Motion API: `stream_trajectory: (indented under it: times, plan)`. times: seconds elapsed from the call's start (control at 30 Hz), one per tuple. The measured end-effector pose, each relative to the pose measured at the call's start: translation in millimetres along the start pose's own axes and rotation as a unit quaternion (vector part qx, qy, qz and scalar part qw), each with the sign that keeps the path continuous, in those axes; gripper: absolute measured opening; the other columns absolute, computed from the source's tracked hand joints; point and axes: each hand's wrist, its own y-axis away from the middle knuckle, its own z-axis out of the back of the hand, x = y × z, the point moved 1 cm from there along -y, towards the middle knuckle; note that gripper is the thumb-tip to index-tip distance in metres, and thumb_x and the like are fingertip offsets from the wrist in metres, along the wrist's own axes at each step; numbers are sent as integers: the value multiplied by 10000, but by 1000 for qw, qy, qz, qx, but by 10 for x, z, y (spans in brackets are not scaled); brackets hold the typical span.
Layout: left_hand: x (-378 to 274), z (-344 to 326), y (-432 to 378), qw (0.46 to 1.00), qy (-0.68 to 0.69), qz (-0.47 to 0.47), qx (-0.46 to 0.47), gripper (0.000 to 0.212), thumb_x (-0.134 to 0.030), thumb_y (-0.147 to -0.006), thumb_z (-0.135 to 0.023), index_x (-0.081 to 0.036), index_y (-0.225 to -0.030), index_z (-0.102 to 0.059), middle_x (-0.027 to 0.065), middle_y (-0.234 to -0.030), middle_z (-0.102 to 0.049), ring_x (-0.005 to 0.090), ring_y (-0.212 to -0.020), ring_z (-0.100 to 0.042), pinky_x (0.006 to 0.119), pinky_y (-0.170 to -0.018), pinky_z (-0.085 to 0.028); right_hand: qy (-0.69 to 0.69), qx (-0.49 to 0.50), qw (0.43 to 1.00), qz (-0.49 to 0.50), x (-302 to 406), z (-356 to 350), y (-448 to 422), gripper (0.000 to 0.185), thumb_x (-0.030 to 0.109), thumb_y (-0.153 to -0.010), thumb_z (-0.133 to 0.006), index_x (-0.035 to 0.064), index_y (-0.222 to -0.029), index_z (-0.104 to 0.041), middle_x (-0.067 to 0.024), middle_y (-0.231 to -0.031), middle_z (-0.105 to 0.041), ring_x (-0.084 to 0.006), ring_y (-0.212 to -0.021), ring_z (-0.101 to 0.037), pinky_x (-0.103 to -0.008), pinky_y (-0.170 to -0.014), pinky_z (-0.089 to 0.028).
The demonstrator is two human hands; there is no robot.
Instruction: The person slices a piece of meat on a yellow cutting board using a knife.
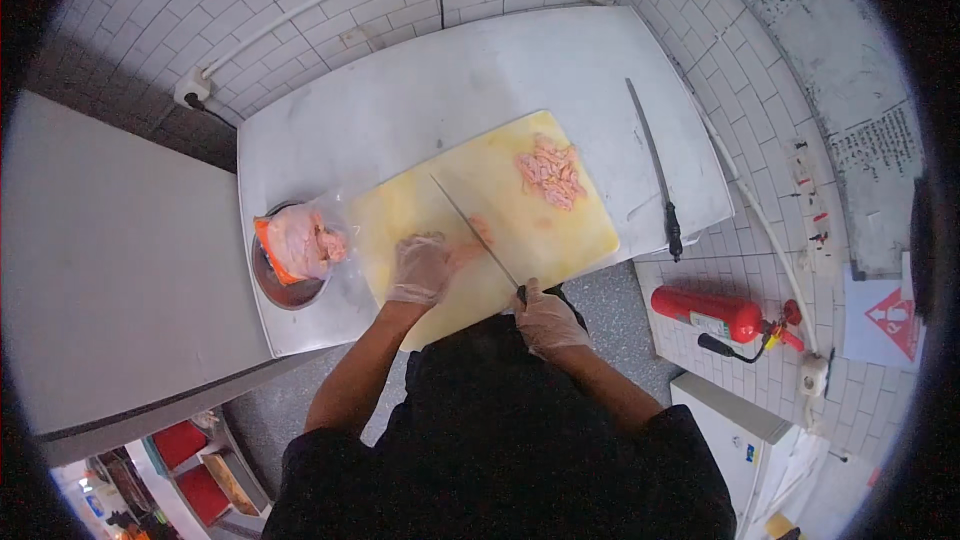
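Note:
My right hand (551, 322), in a clear plastic glove, grips the black handle of a long kitchen knife (480, 236). Its thin blade slants up and left over a strip of raw meat (466, 251) on the yellowed cutting board (465, 165). My left hand (422, 266), also gloved, has its fingers curled at the left end of that strip; the fingertips are hidden. Cut pieces of raw meat (551, 171) lie heaped near the board's far right corner. Left of the board, raw poultry (300, 240) in a plastic bag rests on a round metal bowl (274, 289).
A honing steel (651, 142) with a black handle (673, 232) lies on the right of the white table (360, 135), handle at the edge. A red fire extinguisher (709, 313) is by the right wall. A grey cabinet-like surface (135, 262) stands close on the left.

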Motion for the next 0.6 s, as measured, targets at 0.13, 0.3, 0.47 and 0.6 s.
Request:
stream_trajectory:
  times: [0.13, 0.3, 0.47, 0.6]
  plan:
    - [8, -13, 75, 950, 285, 126, 11, 338, -366, -1008, -501, -42, -1049, -587, 155, -949, -682, 360, -974, -629, 443, -805, -493, 12, 85, 996, 19, -24, -28, -79, 578, 72, -882, -550, -50, -1433, -423, -390, -1280, -485, -324, -811, -690, -395, -711, -563]
    - [147, 65, 120, 934, 336, 38, -117, 234, -285, -1004, -530, -54, -1032, -550, 142, -947, -668, 355, -898, -635, 438, -784, -500, 137, -82, 986, 54, -31, -15, -38, 475, 228, -922, -576, -113, -1252, -553, -183, -952, -707, -281, -950, -677, -338, -811, -532]
    - [509, 702, 334, 950, -80, -68, -293, 193, -215, -980, -561, -52, -1084, -560, 123, -981, -668, 320, -867, -638, 429, -772, -500, 36, -3, 999, 3, 12, 15, -26, 426, 187, -882, -610, -67, -1222, -575, -184, -997, -697, -295, -981, -656, -335, -811, -518]
    - [410, 1206, 504, 903, 399, 42, -152, 268, -233, -963, -576, -42, -1150, -555, 158, -1025, -675, 347, -899, -651, 459, -750, -513, -44, -68, 996, -27, -95, 113, 3, 437, 154, -863, -632, -81, -1221, -548, -245, -1032, -645, -385, -921, -667, -440, -800, -552]
